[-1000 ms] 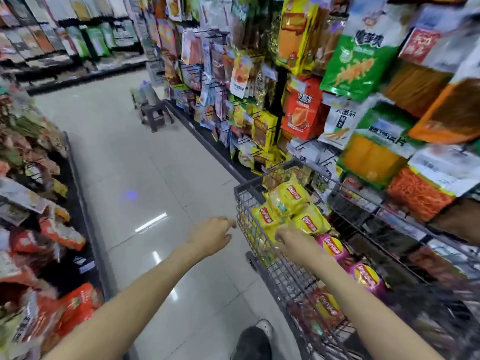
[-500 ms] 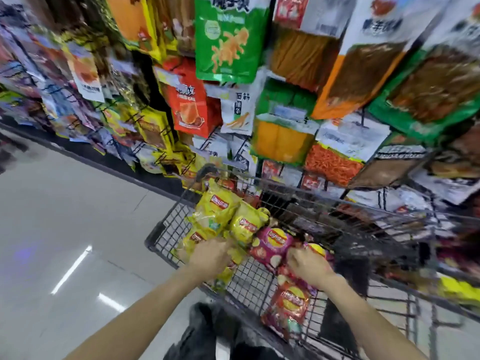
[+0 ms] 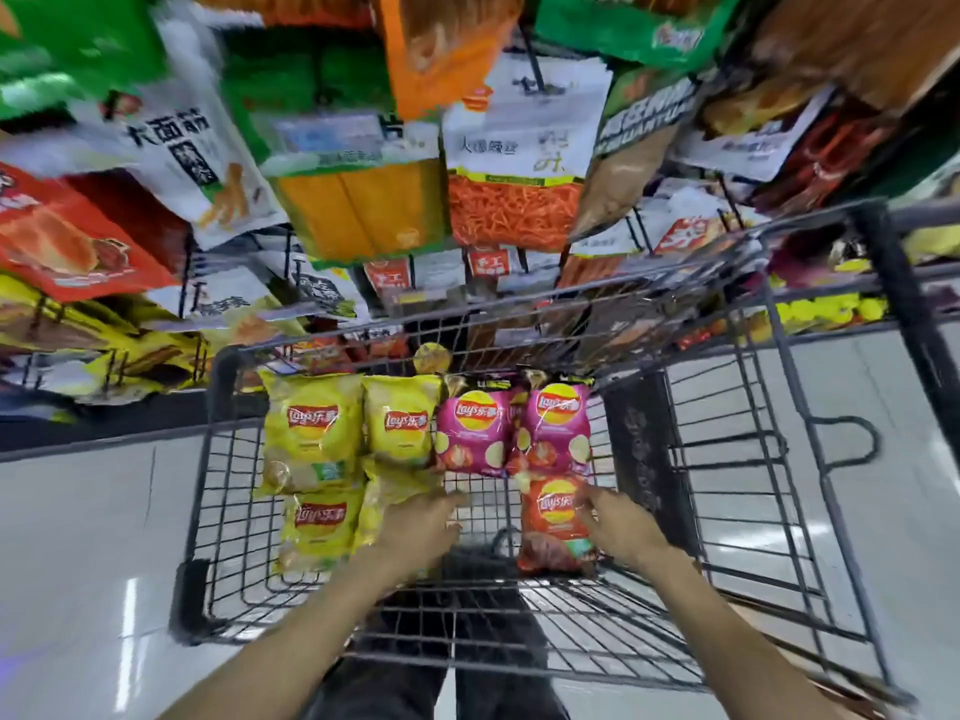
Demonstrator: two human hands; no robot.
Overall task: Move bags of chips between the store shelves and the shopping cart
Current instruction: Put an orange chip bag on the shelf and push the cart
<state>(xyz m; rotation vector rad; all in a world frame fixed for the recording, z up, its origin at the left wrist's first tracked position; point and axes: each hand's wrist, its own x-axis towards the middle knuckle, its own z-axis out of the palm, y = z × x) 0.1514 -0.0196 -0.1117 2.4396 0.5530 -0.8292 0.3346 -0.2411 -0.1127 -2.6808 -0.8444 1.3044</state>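
Shelves (image 3: 363, 163) of hanging snack packets fill the background, just behind the wire cart (image 3: 727, 459). Inside the cart: four yellow chip bags (image 3: 311, 428), two pink bags (image 3: 470, 433), one orange bag (image 3: 556, 517). Left hand (image 3: 421, 527) grips a yellow bag's edge; right hand (image 3: 621, 527) grips the orange bag.

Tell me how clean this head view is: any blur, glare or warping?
Head view: the hanging snack packs up top are motion-smeared; the chip bags in the cart read sharply; white glare streaks lie on the floor; the wide lens bows the cart's wires.
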